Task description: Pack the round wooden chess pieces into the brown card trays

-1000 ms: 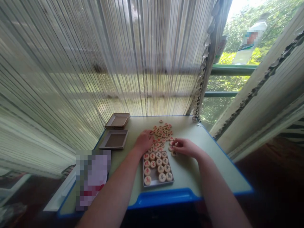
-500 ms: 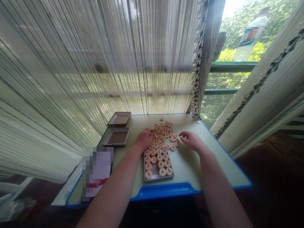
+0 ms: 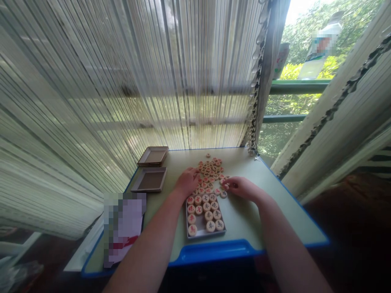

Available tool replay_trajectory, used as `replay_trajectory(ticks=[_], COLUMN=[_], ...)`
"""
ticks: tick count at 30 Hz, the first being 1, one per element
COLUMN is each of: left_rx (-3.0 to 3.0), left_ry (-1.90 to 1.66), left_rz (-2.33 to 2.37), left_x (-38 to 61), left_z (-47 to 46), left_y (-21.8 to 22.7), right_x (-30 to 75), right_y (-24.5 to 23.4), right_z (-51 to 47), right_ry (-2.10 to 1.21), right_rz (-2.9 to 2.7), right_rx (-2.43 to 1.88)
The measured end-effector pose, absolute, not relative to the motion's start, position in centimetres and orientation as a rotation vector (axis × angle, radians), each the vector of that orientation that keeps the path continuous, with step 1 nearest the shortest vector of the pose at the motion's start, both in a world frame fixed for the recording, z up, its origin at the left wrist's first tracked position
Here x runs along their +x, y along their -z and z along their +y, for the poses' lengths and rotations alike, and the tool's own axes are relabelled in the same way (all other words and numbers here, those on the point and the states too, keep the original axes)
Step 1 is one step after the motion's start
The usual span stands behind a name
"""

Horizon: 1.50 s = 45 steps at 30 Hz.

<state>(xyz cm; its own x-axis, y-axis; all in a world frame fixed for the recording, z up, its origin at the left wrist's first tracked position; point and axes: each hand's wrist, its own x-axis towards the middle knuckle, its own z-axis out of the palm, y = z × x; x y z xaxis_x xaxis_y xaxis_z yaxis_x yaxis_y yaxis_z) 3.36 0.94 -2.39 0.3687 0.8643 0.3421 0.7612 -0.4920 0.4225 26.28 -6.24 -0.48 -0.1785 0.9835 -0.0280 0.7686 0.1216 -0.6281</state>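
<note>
Round wooden chess pieces (image 3: 210,169) with red and black characters lie in a loose pile on the green table (image 3: 244,219). A shallow grey tray (image 3: 200,233) near the front edge holds rows of the same pieces. My left hand (image 3: 187,182) rests palm down at the left edge of the pile, just behind the tray, fingers curved over a few pieces. My right hand (image 3: 241,188) is at the right of the pile, its fingertips pinched on one piece (image 3: 225,186) beside the tray's far right corner.
Two brown box halves (image 3: 152,156) (image 3: 148,179) lie at the table's back left. A blurred paper (image 3: 124,221) sits at the left front. A blue rim (image 3: 214,252) edges the table. Striped curtains hang behind and to the right, with an open window gap between.
My right hand has drawn back from the pile's far right toward the tray with its fingers closing on a piece. My left hand has stayed at the pile's left edge.
</note>
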Motion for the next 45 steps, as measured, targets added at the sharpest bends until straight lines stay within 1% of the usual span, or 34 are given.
replay_trajectory(ticks=[4, 7, 10, 14, 18, 20, 23, 24, 30, 37, 39, 41, 45], left_rx=[2.427, 2.43, 2.41, 2.358, 2.327, 2.321, 2.311, 2.308, 2.344, 2.338, 2.342, 2.331, 2.091], left_ry=[-0.787, -0.786, -0.784, -0.737, -0.671, -0.663, -0.652, -0.639, -0.578, -0.64, -0.69, -0.803, -0.978], left_rz=[1.465, 1.471, 1.503, 1.575, 1.645, 1.649, 1.635, 1.629, 1.535, 1.543, 1.549, 1.563, 1.58], left_x=[3.3, 3.3, 3.3, 3.2, 2.9, 2.7, 2.5, 2.5, 2.6, 2.4, 2.5, 2.6, 2.7], left_z=[0.9, 0.9, 0.9, 1.0, 1.3, 1.4, 1.5, 1.6, 1.5, 1.3, 1.4, 1.5, 2.5], left_y=[2.3, 2.2, 2.1, 2.1, 2.3, 2.3, 2.3, 2.3, 2.1, 2.0, 2.2, 2.5, 3.3], right_x=[26.4, 26.3, 26.0, 25.8, 25.5, 24.9, 23.7, 23.3, 22.0, 23.3, 23.4, 23.2, 23.0], right_y=[0.3, 0.6, 1.0, 1.2, 1.6, 2.1, 3.4, 3.9, 5.7, 5.1, 5.1, 5.3, 5.6], right_z=[-6.2, -6.0, -5.7, -5.5, -5.3, -5.1, -4.6, -4.4, -3.1, -2.3, -2.2, -2.2, -1.7], right_ry=[-0.62, -0.596, -0.599, -0.473, -0.419, -0.282, 0.045, 0.073, -0.009, -0.016, 0.026, 0.004, -0.203], right_rz=[-1.967, -1.988, -2.032, -2.043, -2.031, -1.977, -1.849, -1.84, -1.833, -1.629, -1.56, -1.606, -1.73], right_rx=[-1.739, -1.793, -1.751, -1.713, -1.736, -1.755, -1.755, -1.753, -1.681, -1.614, -1.666, -1.712, -1.686])
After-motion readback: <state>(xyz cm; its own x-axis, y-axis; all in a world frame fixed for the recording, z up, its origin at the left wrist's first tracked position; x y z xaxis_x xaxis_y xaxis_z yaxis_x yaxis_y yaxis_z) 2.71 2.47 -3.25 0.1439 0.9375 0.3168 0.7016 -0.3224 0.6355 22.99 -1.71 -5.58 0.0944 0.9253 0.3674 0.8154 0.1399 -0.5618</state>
